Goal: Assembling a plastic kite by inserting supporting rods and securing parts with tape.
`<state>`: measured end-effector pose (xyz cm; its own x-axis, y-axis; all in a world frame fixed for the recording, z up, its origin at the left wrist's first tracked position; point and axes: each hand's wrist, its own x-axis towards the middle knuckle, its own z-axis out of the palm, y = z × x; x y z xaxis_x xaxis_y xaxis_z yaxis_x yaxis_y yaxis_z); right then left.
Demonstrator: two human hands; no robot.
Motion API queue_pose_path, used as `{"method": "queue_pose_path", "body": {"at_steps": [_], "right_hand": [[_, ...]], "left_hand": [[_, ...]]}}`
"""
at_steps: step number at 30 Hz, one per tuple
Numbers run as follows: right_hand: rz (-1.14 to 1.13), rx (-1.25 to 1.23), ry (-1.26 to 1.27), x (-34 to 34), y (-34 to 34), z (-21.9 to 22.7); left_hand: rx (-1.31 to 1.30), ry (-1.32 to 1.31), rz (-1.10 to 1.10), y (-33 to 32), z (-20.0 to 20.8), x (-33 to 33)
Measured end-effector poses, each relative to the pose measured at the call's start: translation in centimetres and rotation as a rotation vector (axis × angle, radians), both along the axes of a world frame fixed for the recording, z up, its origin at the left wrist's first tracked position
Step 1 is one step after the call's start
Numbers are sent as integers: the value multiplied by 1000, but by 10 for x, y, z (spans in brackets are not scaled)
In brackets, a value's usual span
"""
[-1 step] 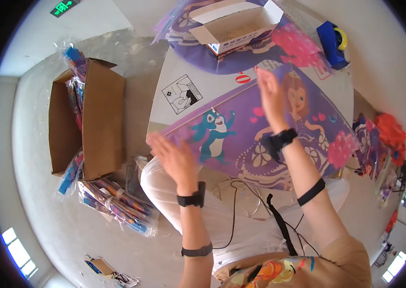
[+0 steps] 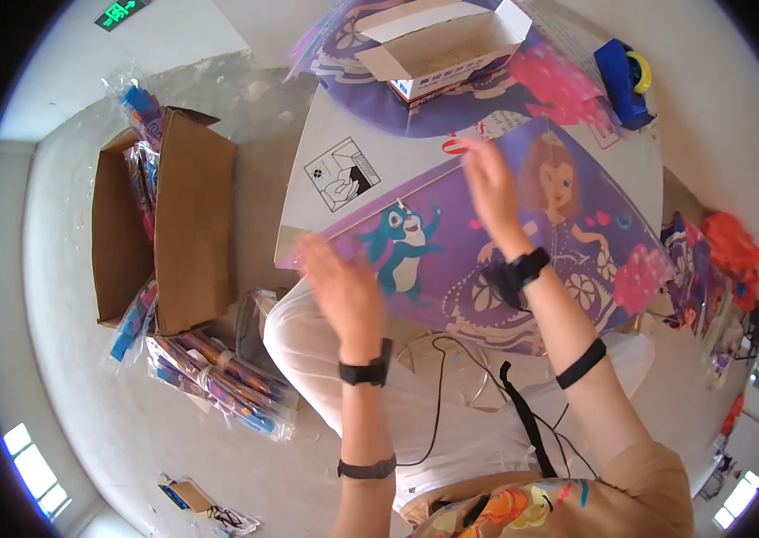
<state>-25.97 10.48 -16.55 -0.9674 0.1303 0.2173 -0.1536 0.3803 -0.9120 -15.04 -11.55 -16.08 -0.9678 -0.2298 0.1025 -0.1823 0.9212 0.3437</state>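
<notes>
A purple kite-like sheet (image 2: 456,260), printed with a blue rabbit and a cartoon figure in a gown, lies spread over a white printed board (image 2: 308,220) before my knees. Along its far left edge runs a thin pale rod (image 2: 429,186) with a small white clip near the middle. My left hand (image 2: 341,291) is over the sheet's left corner, fingers stretched and smeared by motion. Near the rod's upper end is my right hand (image 2: 494,193), its fingers extended. Neither hand visibly grips anything; whether they touch the sheet, I cannot tell.
An open white carton (image 2: 456,63) stands on another purple sheet (image 2: 353,99) at the far side. A blue tape dispenser (image 2: 623,85) is at the far right. On the floor to the left are a cardboard box (image 2: 191,224) and several wrapped bundles (image 2: 222,386).
My left hand has shifted slightly right and away from me. My right hand has moved a little to the left. The sheet looks almost unmoved.
</notes>
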Motion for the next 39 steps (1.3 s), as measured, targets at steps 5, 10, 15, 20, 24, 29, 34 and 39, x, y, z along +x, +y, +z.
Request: {"method": "queue_pose_path", "body": {"at_steps": [5, 10, 15, 20, 24, 29, 34, 39], "right_hand": [[446, 575, 213, 38, -53, -3], [478, 803, 237, 33, -25, -14], [536, 970, 187, 19, 21, -5], [348, 1014, 109, 0, 77, -5], [340, 949, 91, 10, 41, 6], [565, 909, 205, 41, -10, -2], [423, 901, 141, 44, 25, -8], [77, 568, -18, 31, 103, 20]], "left_hand": [[96, -58, -326, 45, -1, -10], [37, -70, -271, 38, -5, -4], [-20, -101, -31, 1, -2, 10], [25, -227, 193, -20, 2, 6], [-105, -97, 127, -14, 10, 5], [95, -61, -367, 49, 7, -19], [-22, -2, -411, 80, -1, -33], [-95, 79, -549, 80, -4, -58]]}}
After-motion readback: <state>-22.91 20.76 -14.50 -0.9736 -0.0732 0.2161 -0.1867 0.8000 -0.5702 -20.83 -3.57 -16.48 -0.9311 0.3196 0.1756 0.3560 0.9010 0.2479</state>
